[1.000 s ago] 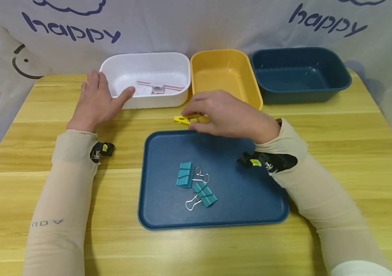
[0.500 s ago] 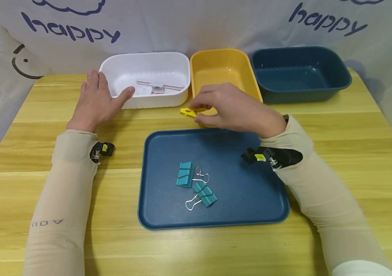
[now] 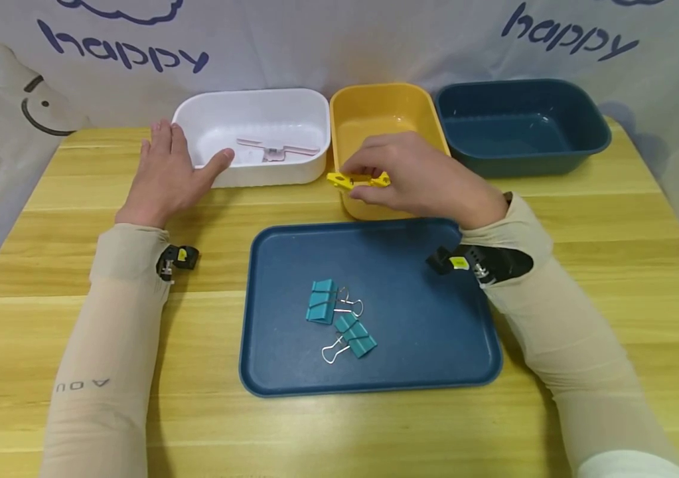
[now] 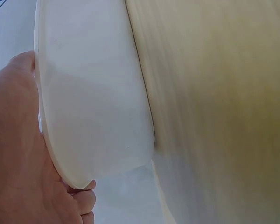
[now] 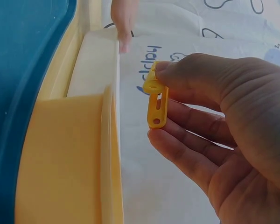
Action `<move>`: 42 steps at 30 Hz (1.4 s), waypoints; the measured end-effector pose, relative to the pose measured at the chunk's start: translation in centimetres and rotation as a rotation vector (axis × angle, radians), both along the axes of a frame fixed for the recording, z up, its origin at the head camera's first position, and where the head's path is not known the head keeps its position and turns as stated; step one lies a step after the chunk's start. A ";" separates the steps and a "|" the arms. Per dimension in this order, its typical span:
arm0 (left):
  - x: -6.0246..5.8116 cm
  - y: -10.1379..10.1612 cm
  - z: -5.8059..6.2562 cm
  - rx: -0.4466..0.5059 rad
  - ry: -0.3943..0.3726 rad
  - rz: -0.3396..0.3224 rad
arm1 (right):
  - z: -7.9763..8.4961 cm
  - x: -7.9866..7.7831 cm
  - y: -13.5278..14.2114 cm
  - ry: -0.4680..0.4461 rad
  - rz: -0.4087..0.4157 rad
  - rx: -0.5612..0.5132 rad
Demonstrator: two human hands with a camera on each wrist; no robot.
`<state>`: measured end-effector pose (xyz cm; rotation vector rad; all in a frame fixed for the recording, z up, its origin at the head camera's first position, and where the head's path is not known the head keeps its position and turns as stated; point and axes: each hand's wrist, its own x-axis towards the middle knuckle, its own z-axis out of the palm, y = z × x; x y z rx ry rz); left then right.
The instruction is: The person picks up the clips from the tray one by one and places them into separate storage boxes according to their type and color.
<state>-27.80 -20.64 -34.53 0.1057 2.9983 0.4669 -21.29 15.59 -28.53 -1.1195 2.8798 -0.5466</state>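
A: Biggest first. Table?
B: Table, low risk. Tray next: far edge just beside the yellow bin, so a shoved bin could knock it.
A: Other bins?
B: Dark bin, right end of the row. White bin, left end. All three stand close, so a push on one could shift the next.
A: Hands?
B: Left hand: fingers extended, thumb apart, on the white bin's near-left corner. Leaning hard could tip or slide it. Right hand: thumb and fingers pinching, over the yellow bin's near side. A low wrist could catch that rim.
A: Small stuff?
B: Two teal clips on the tray, close together; can't tell if they touch. Wire handles could snag each other if one's lifted. Pink clip in the white bin, could slide if that's bumped.
A: Last, the peg?
B: In the right hand's pinch, above the yellow bin's near-left rim. Loose grip, it slips. Let go this near the edge, it could hit the rim and bounce out.
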 end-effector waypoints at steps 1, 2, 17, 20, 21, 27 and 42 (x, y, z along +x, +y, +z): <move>0.0 0.0 0.0 0.002 0.000 0.001 | 0.0 0.0 0.1 -0.004 -0.007 0.005; 0.0 0.0 0.0 0.003 -0.001 0.003 | 0.1 -0.1 0.1 -0.008 -0.016 0.010; 0.1 0.0 -0.1 0.011 0.007 0.006 | -0.1 -1.0 1.7 -0.009 -0.103 0.042; 0.1 0.0 -0.1 0.013 0.007 0.006 | -0.1 -1.1 1.9 -0.027 -0.131 0.046; 0.2 0.0 -0.1 0.014 0.006 0.006 | -0.1 -1.2 1.9 -0.034 -0.140 0.048; 0.2 0.0 -0.2 0.015 0.006 0.007 | -0.3 -1.6 2.3 -0.069 -0.175 0.068; 0.0 -0.1 -0.2 0.021 0.011 -0.006 | -1.5 -2.6 2.8 -0.113 -0.194 0.100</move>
